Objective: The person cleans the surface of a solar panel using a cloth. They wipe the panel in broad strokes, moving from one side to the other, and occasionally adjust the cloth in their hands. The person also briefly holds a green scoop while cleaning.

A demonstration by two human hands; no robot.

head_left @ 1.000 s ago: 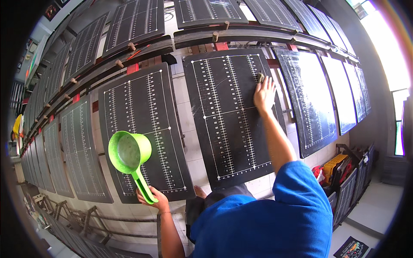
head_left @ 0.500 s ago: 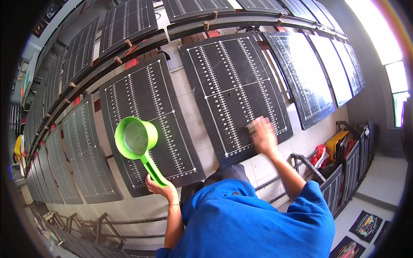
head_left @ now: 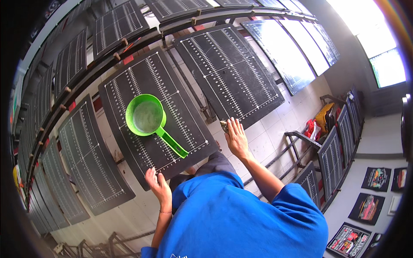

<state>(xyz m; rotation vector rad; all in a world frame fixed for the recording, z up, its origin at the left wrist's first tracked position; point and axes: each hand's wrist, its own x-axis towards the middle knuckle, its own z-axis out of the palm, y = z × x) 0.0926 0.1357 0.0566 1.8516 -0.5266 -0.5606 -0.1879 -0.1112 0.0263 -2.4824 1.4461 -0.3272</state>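
Observation:
A green plastic dipper [head_left: 168, 142] with a straight handle rests on the left black board [head_left: 189, 129], which has white printed scale lines. Cloudy, greyish contents show inside its bowl. My left hand [head_left: 160, 186] is at that board's near edge, fingers apart and holding nothing, clear of the dipper handle. At the near corner of the right black board [head_left: 254, 81] is my right hand [head_left: 236, 138], its fingers long and close together. A small crumpled brownish pad [head_left: 224, 125] sticks out beside its fingers; the rest is hidden under the hand.
More lined boards [head_left: 92, 155] stand in rows left and beyond, on dark rails with wooden pegs [head_left: 117, 56]. Glare covers the boards at the far right. A metal frame [head_left: 303, 136] with a red bag [head_left: 310, 129] and a yellow bag [head_left: 325, 115] stands at right.
My left hand has let go of the dipper, which now lies on the left board. My right hand has moved left and slightly up, to the right board's near corner. The view has shifted.

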